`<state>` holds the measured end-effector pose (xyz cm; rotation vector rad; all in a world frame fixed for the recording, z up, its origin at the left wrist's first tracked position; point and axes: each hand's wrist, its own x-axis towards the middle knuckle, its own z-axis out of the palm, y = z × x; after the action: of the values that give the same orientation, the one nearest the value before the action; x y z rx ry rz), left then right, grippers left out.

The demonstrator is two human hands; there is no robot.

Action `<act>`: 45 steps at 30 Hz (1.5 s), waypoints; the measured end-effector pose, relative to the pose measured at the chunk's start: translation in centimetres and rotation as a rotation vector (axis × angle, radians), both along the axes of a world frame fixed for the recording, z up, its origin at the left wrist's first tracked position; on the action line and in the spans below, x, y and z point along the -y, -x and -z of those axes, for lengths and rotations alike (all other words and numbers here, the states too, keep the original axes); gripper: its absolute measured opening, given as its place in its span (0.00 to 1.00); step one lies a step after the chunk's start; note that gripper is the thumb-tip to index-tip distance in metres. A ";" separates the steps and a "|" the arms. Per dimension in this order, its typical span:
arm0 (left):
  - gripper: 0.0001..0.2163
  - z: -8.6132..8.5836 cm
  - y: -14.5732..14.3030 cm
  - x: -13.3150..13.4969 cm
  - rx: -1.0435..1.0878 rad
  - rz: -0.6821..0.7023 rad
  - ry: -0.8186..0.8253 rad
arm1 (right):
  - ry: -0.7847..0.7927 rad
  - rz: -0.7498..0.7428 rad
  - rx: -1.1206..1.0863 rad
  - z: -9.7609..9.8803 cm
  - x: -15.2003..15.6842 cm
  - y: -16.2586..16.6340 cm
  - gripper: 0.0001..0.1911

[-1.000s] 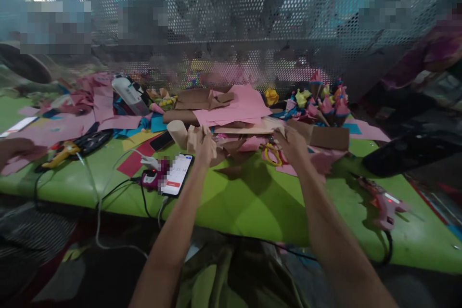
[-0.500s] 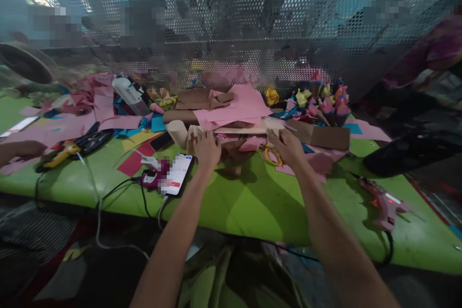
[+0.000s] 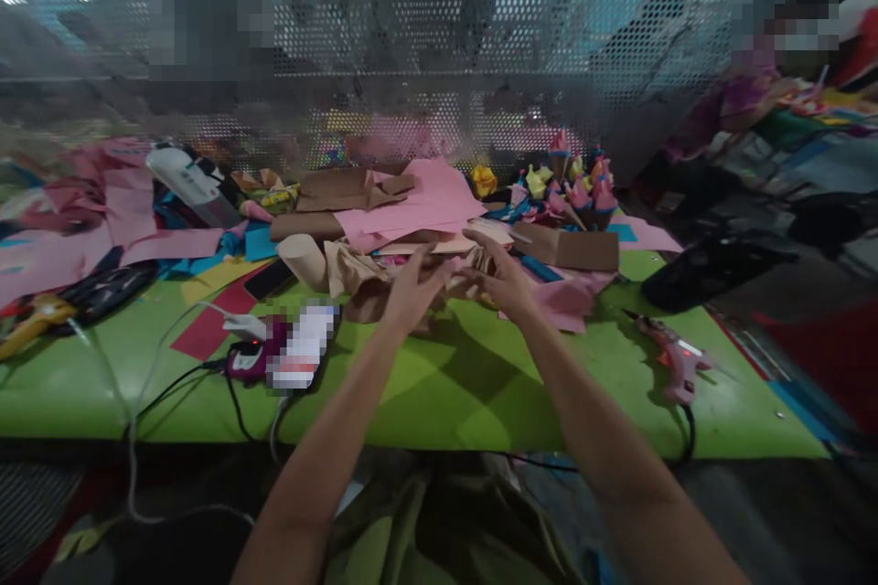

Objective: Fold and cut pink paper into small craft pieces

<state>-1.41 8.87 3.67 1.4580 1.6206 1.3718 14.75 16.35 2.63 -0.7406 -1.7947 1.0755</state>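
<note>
My left hand (image 3: 413, 289) and my right hand (image 3: 506, 280) face each other above the near edge of a paper pile. Between them is a crumpled piece of tan brown paper (image 3: 470, 281), with the fingers of both hands curled at its sides; blur hides the exact grip. Left of my left hand, another crumpled tan paper (image 3: 353, 268) lies beside a rolled paper cone (image 3: 302, 260). Pink paper sheets (image 3: 418, 206) are stacked just behind. Darker brown paper (image 3: 363, 303) lies partly under my left hand.
On the green table (image 3: 453, 393) a phone (image 3: 305, 345) leans by a purple power socket (image 3: 257, 356). A pink glue gun (image 3: 679, 361) lies right. Small paper cones (image 3: 576, 187) stand behind a brown cardboard box (image 3: 583, 247). A perforated metal screen (image 3: 425, 37) rises at the back.
My hands have come closer together, now around the crumpled tan paper. My right hand has left the flat paper stack. The view has turned to the right.
</note>
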 end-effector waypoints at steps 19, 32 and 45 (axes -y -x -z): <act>0.16 2.0 0.1 -0.1 0.434 0.062 0.044 | 0.526 0.003 -0.315 1.0 0.8 1.1 0.20; 0.07 1.5 0.1 0.0 0.680 0.066 0.054 | 0.524 -0.049 -0.457 0.8 0.5 0.6 0.24; 0.15 1.3 1.4 0.3 0.756 0.190 0.111 | 0.450 -0.092 -0.469 0.8 0.4 0.4 0.06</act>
<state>-2.80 8.62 2.35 0.8363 1.0203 1.4485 14.30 15.93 1.78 -0.6007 -1.2101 1.5935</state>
